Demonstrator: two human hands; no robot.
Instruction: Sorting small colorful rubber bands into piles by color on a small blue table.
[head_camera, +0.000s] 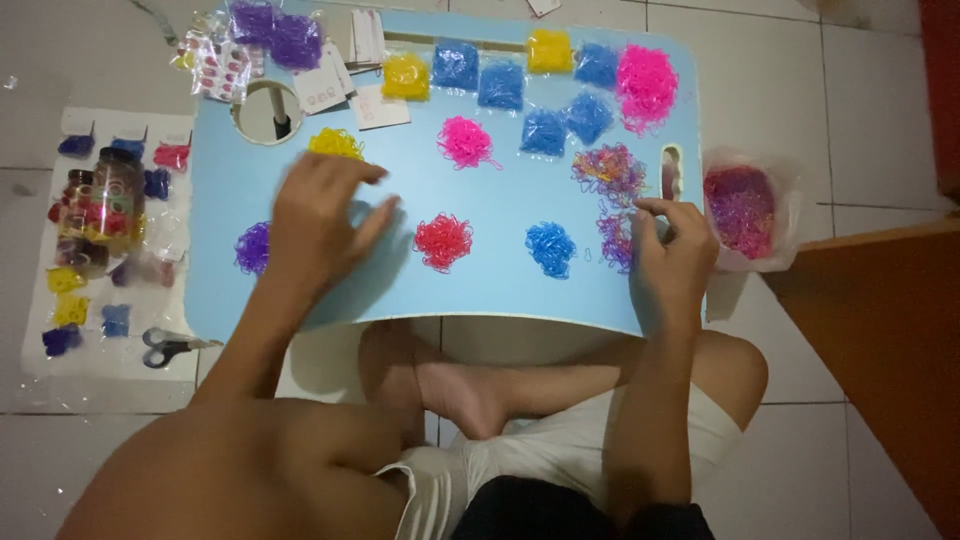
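Mixed bands (612, 240) seemingly beside right fingers (650, 212)

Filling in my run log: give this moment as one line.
left hand: hovering by yellow bands | right hand: picking at mixed bands | surface: blue lap table

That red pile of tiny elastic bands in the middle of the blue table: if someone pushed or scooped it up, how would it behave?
The red pile is a loose tangle of thin loops, so it would probably spread or shed strands rather than slide as one piece. It looks very light and floppy, sagging in the fingers. On the smooth blue table stray bands could skid away, but they seem unlikely to break.
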